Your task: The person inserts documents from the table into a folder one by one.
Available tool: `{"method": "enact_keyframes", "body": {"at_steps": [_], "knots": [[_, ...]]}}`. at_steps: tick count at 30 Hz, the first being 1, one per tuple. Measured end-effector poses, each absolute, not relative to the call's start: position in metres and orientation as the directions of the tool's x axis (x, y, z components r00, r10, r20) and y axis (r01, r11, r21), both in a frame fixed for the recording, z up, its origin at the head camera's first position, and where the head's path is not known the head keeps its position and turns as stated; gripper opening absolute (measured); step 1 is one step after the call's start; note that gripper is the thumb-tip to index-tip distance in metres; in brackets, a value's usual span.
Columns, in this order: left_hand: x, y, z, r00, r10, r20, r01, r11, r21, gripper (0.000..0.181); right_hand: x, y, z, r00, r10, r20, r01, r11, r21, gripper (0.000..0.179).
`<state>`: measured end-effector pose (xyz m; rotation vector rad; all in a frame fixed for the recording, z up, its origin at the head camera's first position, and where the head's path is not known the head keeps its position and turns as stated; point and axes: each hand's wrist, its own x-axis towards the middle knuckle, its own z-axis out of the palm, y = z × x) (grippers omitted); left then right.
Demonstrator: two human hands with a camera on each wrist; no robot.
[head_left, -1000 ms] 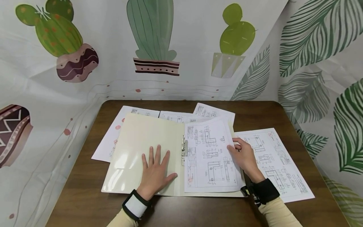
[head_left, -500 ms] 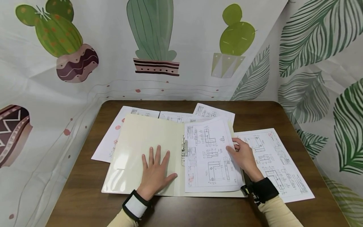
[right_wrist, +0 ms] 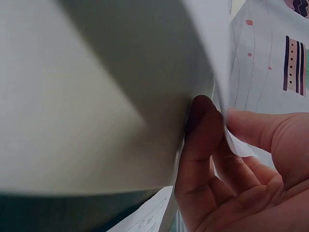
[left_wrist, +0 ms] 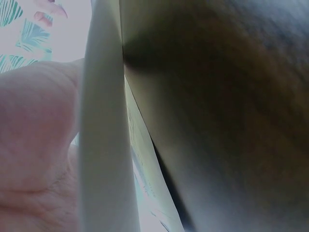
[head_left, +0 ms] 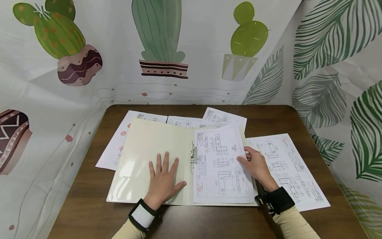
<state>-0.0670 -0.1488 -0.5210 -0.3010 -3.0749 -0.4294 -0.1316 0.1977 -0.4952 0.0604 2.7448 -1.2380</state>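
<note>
At the left of the frame, a white paper sheet with red round stamps lies on the dark brown wood-grain table, partly covered by the glossy cream folder, which lies open across the middle. The person's left hand rests on the folder's left cover, palm down, fingers spread, with the thumb reaching toward the spine. Just right of the spine sits a silver metal clip; whether it grips any paper is too small to tell. Beside it, on the folder's right half, is the white paper sheet with black line drawings and a small red stamp. Above it, other printed white sheets show beyond the folder's top edge. The right hand pinches the drawing sheet's right edge, the thumb on top and fingers beneath, as the right wrist view confirms. At the far right, a loose white drawing sheet lies slanted on the table. The step in hand appears to be placing or adjusting the held sheet at the clip while the left hand steadies the cover; the next move probably calls for keeping that edge square before the fingers let go.
</note>
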Motion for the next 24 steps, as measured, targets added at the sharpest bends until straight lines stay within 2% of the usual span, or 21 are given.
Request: {"method": "enact_keyframes", "body": {"at_steps": [15, 24], "knots": [[-0.067, -0.148, -0.519, -0.982, 0.182, 0.042, 0.187, 0.945, 0.268, 0.091, -0.128, 0.206, -0.489, -0.996, -0.009, -0.090, 0.052, 0.759, -0.648, 0.055], [-0.067, -0.148, -0.522, -0.983, 0.179, 0.036, 0.182, 0.947, 0.264, 0.091, -0.131, 0.208, -0.498, -0.998, -0.031, -0.053, 0.010, 0.772, -0.636, 0.050]]}}
